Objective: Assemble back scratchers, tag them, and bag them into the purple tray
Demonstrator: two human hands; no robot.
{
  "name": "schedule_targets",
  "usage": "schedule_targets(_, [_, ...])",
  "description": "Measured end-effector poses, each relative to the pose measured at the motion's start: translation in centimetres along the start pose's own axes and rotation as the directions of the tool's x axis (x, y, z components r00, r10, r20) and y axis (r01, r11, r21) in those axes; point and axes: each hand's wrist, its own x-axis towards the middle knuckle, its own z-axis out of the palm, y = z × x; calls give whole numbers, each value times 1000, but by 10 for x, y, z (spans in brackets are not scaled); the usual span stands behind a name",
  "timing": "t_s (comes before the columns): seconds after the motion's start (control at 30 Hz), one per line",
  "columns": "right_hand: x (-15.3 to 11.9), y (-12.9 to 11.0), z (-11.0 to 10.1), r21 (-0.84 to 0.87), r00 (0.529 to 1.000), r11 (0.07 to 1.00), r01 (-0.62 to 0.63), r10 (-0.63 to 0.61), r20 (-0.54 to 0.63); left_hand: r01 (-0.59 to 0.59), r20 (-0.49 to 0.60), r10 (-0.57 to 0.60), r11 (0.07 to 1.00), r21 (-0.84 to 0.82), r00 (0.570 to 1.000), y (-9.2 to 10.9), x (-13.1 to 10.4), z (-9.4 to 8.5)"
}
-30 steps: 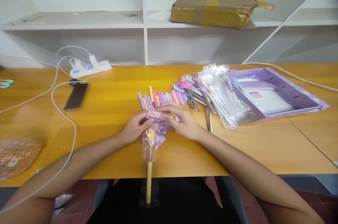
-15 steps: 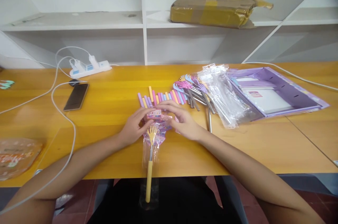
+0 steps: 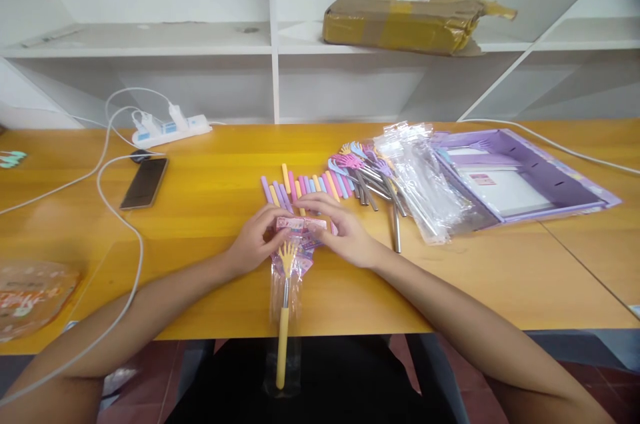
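Observation:
A pink printed header card [image 3: 301, 224] stretches between my two hands at the top of a clear plastic sleeve [image 3: 277, 287]. Inside the sleeve is a back scratcher [image 3: 283, 344] with a yellow hand-shaped head and yellow handle, its lower end past the table edge. My left hand [image 3: 256, 237] pinches the card's left end between thumb and fingers. At the other end, my right hand [image 3: 345, 231] grips the card, fingers arched over it. More purple-pink printed cards [image 3: 313, 239] lie underneath, partly hidden.
Coloured handle tubes [image 3: 280, 194] lie beyond my hands. To their right are several unsleeved back scratchers [image 3: 367, 171], clear sleeves [image 3: 425, 184] and a purple box [image 3: 505, 217]. At left are a phone [image 3: 144, 184], a power strip [image 3: 173, 132] and a white cable [image 3: 141, 257].
The pink header card has straightened and now shows as one long strip between my hands. Both hands have stayed almost in place.

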Motion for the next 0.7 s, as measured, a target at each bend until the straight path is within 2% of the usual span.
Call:
schedule_targets(0.13, [-1, -2, -1, -74, 998, 996, 59, -61, -16, 154, -3, -164, 930, -334, 986, -5, -4, 3])
schedule_targets(0.2, [-3, -2, 0, -126, 992, 984, 127, -125, 23, 194, 23, -202, 897, -396, 979, -6, -5, 2])
schedule_targets(0.3, [-5, -2, 2, -167, 971, 959, 228, -211, 113, 231, 106, -206, 902, -364, 973, -5, -5, -2])
schedule_targets(0.47, [-5, -1, 3, -227, 956, 931, 284, -257, 141, 223, 172, -168, 900, -375, 971, 0, -5, -6])
schedule_targets(0.57, [-5, -2, 0, -280, 946, 907, 316, -276, 172, 179, 147, -131, 904, -388, 980, -1, -4, -5])
schedule_targets(0.7, [-6, -2, -2, -360, 924, 853, 377, -321, 206, 213, 97, -190, 898, -386, 977, -6, -1, -5])
